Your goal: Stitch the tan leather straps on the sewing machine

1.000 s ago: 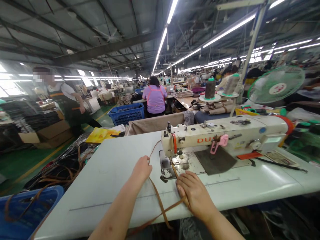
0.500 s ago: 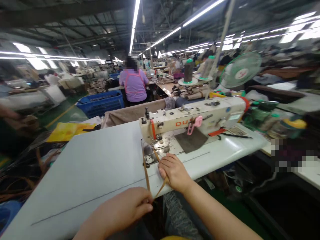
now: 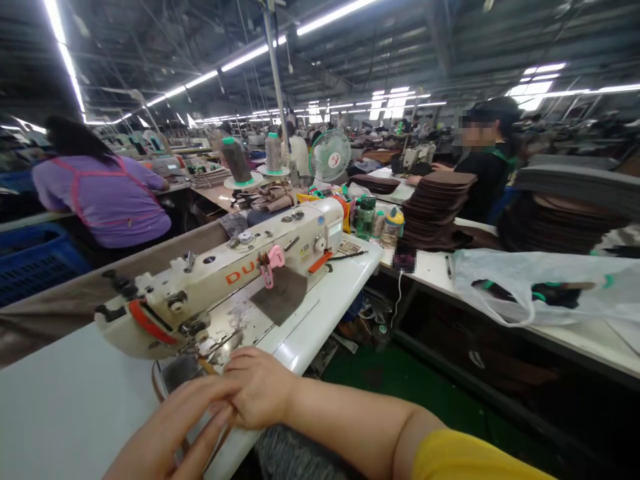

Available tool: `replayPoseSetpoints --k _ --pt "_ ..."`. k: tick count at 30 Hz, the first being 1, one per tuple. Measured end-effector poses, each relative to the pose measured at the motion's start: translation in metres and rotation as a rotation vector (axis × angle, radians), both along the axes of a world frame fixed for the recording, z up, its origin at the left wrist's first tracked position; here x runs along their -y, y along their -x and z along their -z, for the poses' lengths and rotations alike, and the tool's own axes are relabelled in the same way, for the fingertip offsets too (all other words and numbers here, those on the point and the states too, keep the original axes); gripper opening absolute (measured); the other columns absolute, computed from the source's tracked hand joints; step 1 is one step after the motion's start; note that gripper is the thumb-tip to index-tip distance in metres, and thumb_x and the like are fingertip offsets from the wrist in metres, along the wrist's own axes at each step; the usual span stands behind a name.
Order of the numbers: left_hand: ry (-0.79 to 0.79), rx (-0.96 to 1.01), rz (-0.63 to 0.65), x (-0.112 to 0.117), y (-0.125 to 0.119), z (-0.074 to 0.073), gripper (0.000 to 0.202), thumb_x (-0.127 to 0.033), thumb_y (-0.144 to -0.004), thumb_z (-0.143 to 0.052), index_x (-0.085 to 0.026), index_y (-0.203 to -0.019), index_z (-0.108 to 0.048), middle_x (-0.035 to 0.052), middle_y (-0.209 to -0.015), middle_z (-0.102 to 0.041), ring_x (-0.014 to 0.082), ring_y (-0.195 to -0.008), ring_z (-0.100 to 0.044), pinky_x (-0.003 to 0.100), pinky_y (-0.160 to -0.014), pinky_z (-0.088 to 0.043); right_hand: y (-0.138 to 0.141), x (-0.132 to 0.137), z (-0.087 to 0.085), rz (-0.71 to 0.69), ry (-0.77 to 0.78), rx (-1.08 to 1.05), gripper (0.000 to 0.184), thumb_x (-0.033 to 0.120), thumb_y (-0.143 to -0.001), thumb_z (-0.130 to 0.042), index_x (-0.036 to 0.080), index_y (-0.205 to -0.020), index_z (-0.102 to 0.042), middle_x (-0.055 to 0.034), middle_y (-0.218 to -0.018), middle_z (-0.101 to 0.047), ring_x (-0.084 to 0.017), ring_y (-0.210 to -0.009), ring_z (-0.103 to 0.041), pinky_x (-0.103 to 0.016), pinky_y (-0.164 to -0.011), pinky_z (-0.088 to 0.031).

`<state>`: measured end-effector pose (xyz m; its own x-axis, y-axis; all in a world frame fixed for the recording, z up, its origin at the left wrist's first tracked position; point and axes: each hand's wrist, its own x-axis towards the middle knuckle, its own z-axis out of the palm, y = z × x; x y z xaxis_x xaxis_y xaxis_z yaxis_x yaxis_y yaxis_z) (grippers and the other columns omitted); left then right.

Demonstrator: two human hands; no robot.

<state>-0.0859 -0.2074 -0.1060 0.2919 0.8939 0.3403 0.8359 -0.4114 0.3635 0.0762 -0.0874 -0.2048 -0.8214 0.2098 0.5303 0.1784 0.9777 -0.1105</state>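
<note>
My right hand [image 3: 257,387] rests on the white table [image 3: 65,413] just in front of the needle of a cream sewing machine [image 3: 240,267], fingers curled and pressed on a thin brown leather strap [image 3: 206,365]. From the lower left, my left hand [image 3: 170,427] comes in with its fingers stretched out, their tips touching the right hand's fingers. The strap runs under both hands and off the table's front edge. A dark brown leather piece [image 3: 280,297] lies under the machine's arm, below a pink clip [image 3: 274,259].
Two thread cones [image 3: 235,160] and a small fan [image 3: 330,155] stand behind the machine. A person in purple [image 3: 110,200] sits at the left by a blue crate [image 3: 30,260]. At the right, a person in black [image 3: 485,167] works behind stacked brown pieces [image 3: 435,207] and a plastic bag [image 3: 540,287].
The view has swung right. My left hand came back from beside the machine to the table's front edge and now meets my right hand, its fingers stretched out instead of pinching the strap.
</note>
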Motion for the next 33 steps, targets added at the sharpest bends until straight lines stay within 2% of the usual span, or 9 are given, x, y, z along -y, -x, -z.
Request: replayPoseSetpoints --k 2,5,10,14,17,22,28,33 --pt "-0.086 -0.029 0.000 -0.010 -0.011 -0.009 0.030 -0.041 -0.102 -0.055 -0.031 -0.128 -0.067 0.0055 -0.130 -0.075 0.0235 -0.121 -0.073 0.031 -0.104 -0.062 0.001 0.001 0.000 0.030 0.019 -0.014 0.029 0.045 -0.100 -0.056 0.022 -0.089 -0.070 -0.0025 -0.096 -0.076 -0.018 -0.105 -0.065 -0.033 -0.110 -0.046" --pt "-0.123 -0.041 0.034 -0.023 -0.023 -0.016 0.035 -0.037 -0.103 -0.052 -0.033 -0.135 -0.063 0.0063 -0.140 -0.068 0.0237 -0.128 -0.069 0.034 -0.105 -0.062 0.002 0.001 -0.005 0.047 0.035 0.003 0.029 0.043 -0.101 -0.055 0.020 -0.091 -0.070 -0.0032 -0.099 -0.077 -0.019 -0.113 -0.065 -0.033 -0.109 -0.048" --pt "-0.140 -0.067 0.042 -0.032 -0.029 -0.010 0.036 -0.038 -0.102 -0.053 -0.037 -0.137 -0.063 0.0062 -0.145 -0.064 0.0267 -0.130 -0.067 0.039 -0.103 -0.064 0.002 0.001 -0.022 0.011 0.035 0.120 0.024 0.039 -0.102 -0.057 0.019 -0.097 -0.070 -0.0051 -0.102 -0.077 -0.022 -0.112 -0.066 -0.036 -0.104 -0.052" --pt "-0.145 -0.061 0.063 -0.035 -0.028 -0.003 0.037 -0.037 -0.101 -0.053 -0.037 -0.137 -0.063 0.0053 -0.145 -0.066 0.0274 -0.131 -0.066 0.040 -0.107 -0.062 0.000 0.001 -0.028 -0.018 0.012 0.139 0.024 0.039 -0.104 -0.057 0.019 -0.102 -0.071 -0.0049 -0.107 -0.077 -0.023 -0.112 -0.066 -0.038 -0.105 -0.053" --pt "-0.162 -0.067 0.086 -0.037 -0.027 -0.001 0.036 -0.037 -0.101 -0.055 -0.036 -0.135 -0.065 0.0053 -0.145 -0.066 0.0265 -0.131 -0.067 0.037 -0.106 -0.062 0.000 0.000 -0.028 -0.044 -0.017 0.120 0.025 0.037 -0.105 -0.056 0.017 -0.106 -0.071 -0.0051 -0.116 -0.076 -0.023 -0.120 -0.062 -0.037 -0.109 -0.050" --pt "-0.196 -0.084 0.121 -0.040 -0.030 0.000 0.034 -0.036 -0.101 -0.055 -0.035 -0.133 -0.066 0.0049 -0.143 -0.068 0.0239 -0.130 -0.068 0.034 -0.106 -0.061 0.004 -0.001 -0.026 -0.062 -0.010 0.164 0.022 0.031 -0.104 -0.055 0.016 -0.109 -0.071 -0.0044 -0.118 -0.076 -0.021 -0.123 -0.061 -0.033 -0.109 -0.049" --pt "-0.206 -0.116 0.130 -0.041 -0.035 -0.001 0.033 -0.034 -0.100 -0.055 -0.035 -0.132 -0.066 0.0042 -0.141 -0.069 0.0225 -0.129 -0.068 0.032 -0.105 -0.061 0.004 -0.002 -0.022 -0.010 0.016 0.128 0.028 0.041 -0.108 -0.052 0.019 -0.109 -0.070 -0.0051 -0.120 -0.075 -0.019 -0.125 -0.061 -0.031 -0.107 -0.052" --pt "-0.195 -0.135 0.123 -0.039 -0.037 -0.006 0.031 -0.035 -0.100 -0.057 -0.036 -0.129 -0.068 0.0034 -0.140 -0.071 0.0223 -0.126 -0.071 0.030 -0.103 -0.062 0.007 0.000 -0.016 0.000 0.033 0.088 0.023 0.039 -0.105 -0.058 0.019 -0.107 -0.071 -0.0044 -0.115 -0.076 -0.019 -0.122 -0.062 -0.030 -0.104 -0.054"
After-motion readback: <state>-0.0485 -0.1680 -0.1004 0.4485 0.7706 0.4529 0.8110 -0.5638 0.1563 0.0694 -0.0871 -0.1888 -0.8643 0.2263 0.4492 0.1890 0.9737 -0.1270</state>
